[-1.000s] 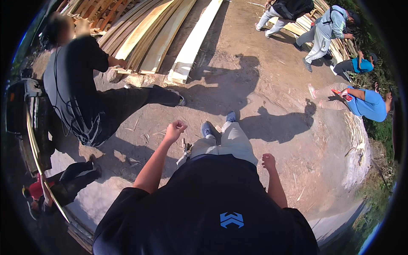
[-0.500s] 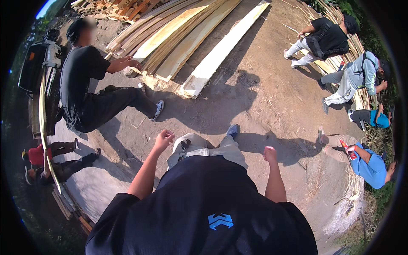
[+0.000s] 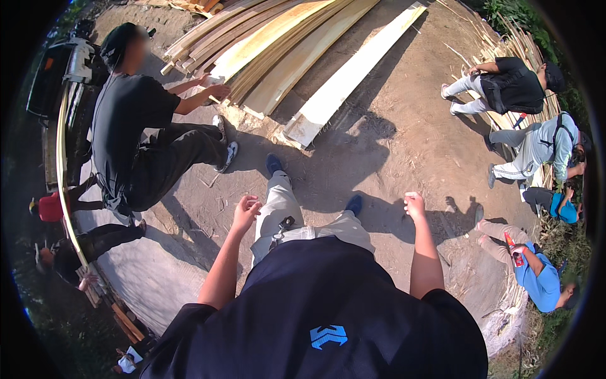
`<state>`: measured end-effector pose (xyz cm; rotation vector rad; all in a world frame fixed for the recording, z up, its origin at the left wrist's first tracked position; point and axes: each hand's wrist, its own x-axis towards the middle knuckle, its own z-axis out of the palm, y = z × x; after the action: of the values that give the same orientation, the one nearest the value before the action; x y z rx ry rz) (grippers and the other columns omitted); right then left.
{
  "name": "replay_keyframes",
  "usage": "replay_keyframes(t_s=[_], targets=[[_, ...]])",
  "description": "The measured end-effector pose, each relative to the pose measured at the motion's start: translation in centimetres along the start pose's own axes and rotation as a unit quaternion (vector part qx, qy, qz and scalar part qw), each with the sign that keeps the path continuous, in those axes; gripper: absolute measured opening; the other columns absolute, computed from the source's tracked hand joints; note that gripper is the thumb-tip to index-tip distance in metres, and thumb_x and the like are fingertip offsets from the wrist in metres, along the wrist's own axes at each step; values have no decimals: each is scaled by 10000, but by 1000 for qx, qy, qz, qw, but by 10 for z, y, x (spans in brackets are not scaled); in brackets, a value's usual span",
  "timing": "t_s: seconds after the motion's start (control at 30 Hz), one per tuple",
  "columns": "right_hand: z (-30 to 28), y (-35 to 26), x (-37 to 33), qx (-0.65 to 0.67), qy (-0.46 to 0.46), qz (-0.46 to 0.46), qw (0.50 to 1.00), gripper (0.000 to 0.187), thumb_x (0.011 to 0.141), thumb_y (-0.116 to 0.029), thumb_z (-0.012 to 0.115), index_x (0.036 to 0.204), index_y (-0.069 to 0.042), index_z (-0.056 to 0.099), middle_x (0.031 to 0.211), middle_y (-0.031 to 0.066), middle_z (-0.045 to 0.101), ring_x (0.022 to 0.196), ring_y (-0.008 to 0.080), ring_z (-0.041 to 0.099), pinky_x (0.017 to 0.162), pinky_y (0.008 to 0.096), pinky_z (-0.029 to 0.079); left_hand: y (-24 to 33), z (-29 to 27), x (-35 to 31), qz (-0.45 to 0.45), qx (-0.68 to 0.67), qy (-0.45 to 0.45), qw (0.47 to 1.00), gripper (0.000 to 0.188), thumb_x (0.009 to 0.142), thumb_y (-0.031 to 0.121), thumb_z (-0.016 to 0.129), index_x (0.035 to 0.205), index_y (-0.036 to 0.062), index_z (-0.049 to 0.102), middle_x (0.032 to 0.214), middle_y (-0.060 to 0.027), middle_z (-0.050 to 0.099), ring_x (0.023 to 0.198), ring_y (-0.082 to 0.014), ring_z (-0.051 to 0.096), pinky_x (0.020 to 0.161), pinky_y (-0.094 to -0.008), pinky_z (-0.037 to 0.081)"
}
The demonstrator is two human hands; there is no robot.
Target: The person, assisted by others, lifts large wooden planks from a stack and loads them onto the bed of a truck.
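My left hand (image 3: 246,210) hangs in the air left of my body, over my left thigh. Its fingers are loosely bent and apart, with nothing seen in them. Out to the right, my right hand (image 3: 415,204) is raised above the dirt, its fingers half curled and holding nothing. Both hands are away from the timber. Ahead of me lies a single long pale board (image 3: 353,79), its near end beyond my feet. Left of it rests a stack of long sawn planks (image 3: 271,47). My left foot (image 3: 273,165) is stepped forward toward them.
A person in dark clothes (image 3: 136,120) reaches both hands toward the stack's near end. On the left, two people stand by a long pole or board (image 3: 62,151) near a dark vehicle (image 3: 50,79). Several people stand along the right beside thin wood strips (image 3: 499,47).
My left foot has come forward, and my right hand has risen slightly with its fingers loosening. The person at the stack has both arms extended further toward the planks.
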<state>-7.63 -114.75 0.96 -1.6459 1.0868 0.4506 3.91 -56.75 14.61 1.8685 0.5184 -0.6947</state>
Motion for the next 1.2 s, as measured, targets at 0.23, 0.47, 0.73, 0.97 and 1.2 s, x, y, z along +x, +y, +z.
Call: replay_keyframes(t_s=[0.23,0.47,0.73,0.97,1.2], targets=[[128,-7,-24,-86,104,-159,978,120,850,-75,588,942,-50,660,724,44,633,552,127,585,464,282,471,23,-63,113,0,38,-108,993,278,897,205,616,1117,42,566,922,-63,670,715,-130,646,571,-254,468],[224,-79,-84,-145,140,-156,967,112,817,-102,618,886,-44,684,812,120,681,763,225,663,704,319,514,68,-142,191,15,34,-99,994,253,883,144,605,1103,22,576,923,-90,667,764,-145,653,643,-277,507],[283,-134,3,14,-45,-34,998,158,858,-103,575,994,-56,641,733,21,597,495,101,535,395,261,418,89,-190,234,-48,54,-63,995,274,894,215,595,1134,86,571,943,-45,667,723,-105,605,576,-251,451],[352,-239,154,2,-125,42,991,157,868,-146,596,998,-63,626,744,16,596,531,92,542,416,257,442,81,-160,295,-106,37,-47,993,280,908,228,583,1156,101,561,972,-36,663,756,-107,608,618,-251,448],[489,-358,274,31,-207,20,978,312,888,-293,634,1092,-57,614,903,38,603,736,102,589,611,276,522,28,-103,399,-124,-17,-105,987,266,918,227,580,1154,106,559,957,-17,649,763,-108,589,650,-265,448]])
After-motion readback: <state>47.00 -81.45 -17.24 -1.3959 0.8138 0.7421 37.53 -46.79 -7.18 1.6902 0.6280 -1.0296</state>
